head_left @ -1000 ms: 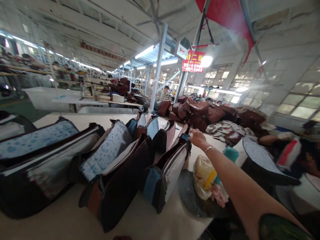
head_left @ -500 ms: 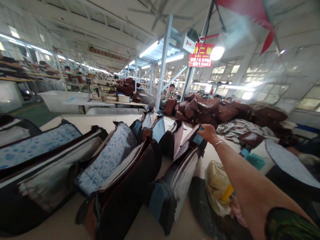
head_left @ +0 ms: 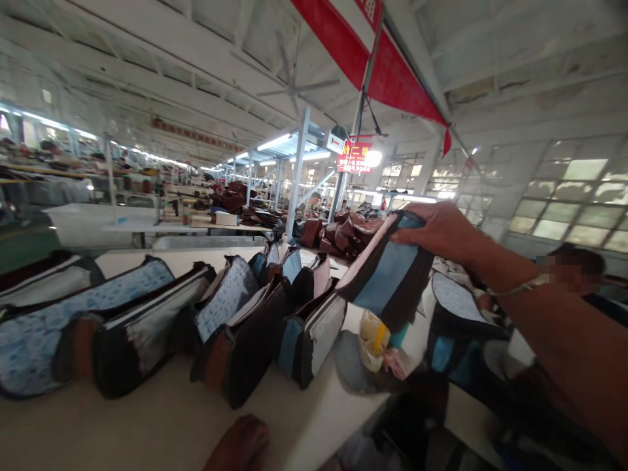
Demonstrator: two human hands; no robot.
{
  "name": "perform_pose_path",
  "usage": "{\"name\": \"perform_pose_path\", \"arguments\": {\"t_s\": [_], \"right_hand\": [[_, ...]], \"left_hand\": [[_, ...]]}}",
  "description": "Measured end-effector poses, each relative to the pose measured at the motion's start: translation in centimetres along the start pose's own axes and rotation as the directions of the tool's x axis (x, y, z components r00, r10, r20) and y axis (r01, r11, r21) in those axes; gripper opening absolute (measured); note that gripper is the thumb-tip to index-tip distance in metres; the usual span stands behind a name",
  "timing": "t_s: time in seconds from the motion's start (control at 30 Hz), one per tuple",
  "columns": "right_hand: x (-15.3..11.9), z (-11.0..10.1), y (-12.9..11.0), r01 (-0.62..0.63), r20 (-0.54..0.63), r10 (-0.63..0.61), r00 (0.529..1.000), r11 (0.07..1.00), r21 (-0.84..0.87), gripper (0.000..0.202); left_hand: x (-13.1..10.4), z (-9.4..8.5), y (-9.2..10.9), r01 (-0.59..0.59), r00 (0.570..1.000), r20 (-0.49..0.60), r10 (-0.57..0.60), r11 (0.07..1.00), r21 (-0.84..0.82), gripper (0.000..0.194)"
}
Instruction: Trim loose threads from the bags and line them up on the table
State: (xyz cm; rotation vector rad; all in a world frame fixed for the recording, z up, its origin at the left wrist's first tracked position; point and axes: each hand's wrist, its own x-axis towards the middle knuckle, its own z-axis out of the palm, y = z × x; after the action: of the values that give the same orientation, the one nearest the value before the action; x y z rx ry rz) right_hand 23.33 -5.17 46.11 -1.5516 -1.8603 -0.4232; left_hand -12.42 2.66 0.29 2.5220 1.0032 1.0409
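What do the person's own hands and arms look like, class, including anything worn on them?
The right hand is gloveless, with a thin, pale, metallic-looking bracelet around the wrist. The visible right forearm is bare, without a sleeve. The left hand is blurred and partly cut off; no glove is apparent.

Round the right wrist [head_left: 505,265], at the right of the frame, a thin bracelet [head_left: 521,286] is worn; its narrow band is pale, with a metallic sheen. The right hand [head_left: 439,229] and forearm [head_left: 574,340] are bared. The left hand [head_left: 241,441], at the lower edge, is bare too, its detail blurred.
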Motion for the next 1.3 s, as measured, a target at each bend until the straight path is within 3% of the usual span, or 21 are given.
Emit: {"name": "perform_pose_path", "arguments": {"t_s": [0.07, 0.1, 0.13, 0.2, 0.27, 0.3, 0.37, 0.47, 0.53, 0.6, 0.7, 0.83, 0.93, 1.0, 1.1, 1.3], "right_hand": [[-4.9, -1.3, -4.4, 0.002, 0.174, -0.043, 0.984, 0.974, 0.225, 0.025], [-7.4, -1.1, -6.3, -0.012, 0.25, -0.073, 0.966, 0.947, 0.321, 0.023], [-9.9, -0.5, -8.1, -0.031, 0.331, -0.108, 0.937, 0.921, 0.387, 0.02], [-14.7, 1.9, -10.9, -0.042, 0.442, -0.216, 0.87, 0.863, 0.504, 0.019], [-18.5, 4.9, -12.8, -0.046, 0.454, -0.309, 0.836, 0.784, 0.618, 0.024], [-20.0, 6.2, -13.6, -0.038, 0.449, -0.352, 0.821, 0.75, 0.66, 0.026], [-22.2, 7.7, -14.9, -0.05, 0.434, -0.389, 0.813, 0.694, 0.718, 0.03], [-23.8, 7.3, -16.1, -0.081, 0.424, -0.388, 0.819, 0.652, 0.754, 0.033], [-24.0, 5.9, -16.4, -0.078, 0.424, -0.407, 0.809, 0.64, 0.764, 0.03], [-24.1, 4.7, -16.4, -0.061, 0.407, -0.416, 0.813, 0.634, 0.771, 0.026], [-24.6, 4.0, -15.8, -0.052, 0.358, -0.358, 0.862, 0.64, 0.766, 0.023], [-26.1, 5.4, -14.0, -0.226, 0.456, -0.202, 0.867, 0.656, 0.72, 0.038], [-27.3, 6.6, -12.3, -0.435, 0.592, -0.096, 0.801, 0.586, 0.683, 0.051], [-27.6, 7.0, -11.5, -0.512, 0.632, -0.115, 0.767, 0.485, 0.709, 0.049], [-27.4, 6.8, -10.8, -0.52, 0.604, -0.182, 0.776, 0.357, 0.776, 0.039], [-26.6, 7.1, -10.5, -0.502, 0.548, -0.204, 0.811, 0.236, 0.832, 0.031]], "left_hand": [[1.1, -3.1, 3.6, 0.276, 0.957, -0.041, -0.287, 0.945, -0.177, 0.03], [1.9, -5.2, 5.8, 0.328, 0.935, -0.044, -0.351, 0.908, -0.26, 0.032], [2.7, -7.5, 8.3, 0.287, 0.946, -0.046, -0.32, 0.897, -0.335, 0.034], [4.0, -12.3, 13.5, 0.081, 0.993, -0.042, -0.11, 0.898, -0.432, 0.038], [4.7, -16.3, 18.0, -0.132, 0.988, -0.004, 0.152, 0.847, -0.515, 0.039], [4.7, -17.7, 19.7, -0.167, 0.965, 0.074, 0.253, 0.804, -0.571, 0.04], [4.4, -19.1, 21.9, -0.081, 0.892, 0.281, 0.354, 0.737, -0.671, 0.045], [3.7, -19.4, 22.6, 0.147, 0.812, 0.459, 0.361, 0.635, -0.758, 0.057], [3.7, -19.6, 22.7, 0.186, 0.769, 0.502, 0.395, 0.613, -0.768, 0.059], [4.1, -20.2, 23.1, 0.143, 0.725, 0.54, 0.428, 0.673, -0.726, 0.057], [5.1, -21.2, 24.3, 0.114, 0.672, 0.631, 0.387, 0.788, -0.605, 0.047], [5.4, -20.3, 25.3, 0.214, 0.582, 0.722, 0.374, 0.786, -0.58, 0.044], [5.1, -18.4, 25.1, 0.356, 0.582, 0.74, 0.337, 0.713, -0.604, 0.045], [5.1, -17.4, 25.0, 0.416, 0.588, 0.745, 0.314, 0.673, -0.612, 0.041], [5.5, -16.8, 25.2, 0.435, 0.599, 0.749, 0.283, 0.67, -0.601, 0.036], [6.3, -16.9, 25.9, 0.475, 0.601, 0.775, 0.196, 0.692, -0.543, 0.036]]}}
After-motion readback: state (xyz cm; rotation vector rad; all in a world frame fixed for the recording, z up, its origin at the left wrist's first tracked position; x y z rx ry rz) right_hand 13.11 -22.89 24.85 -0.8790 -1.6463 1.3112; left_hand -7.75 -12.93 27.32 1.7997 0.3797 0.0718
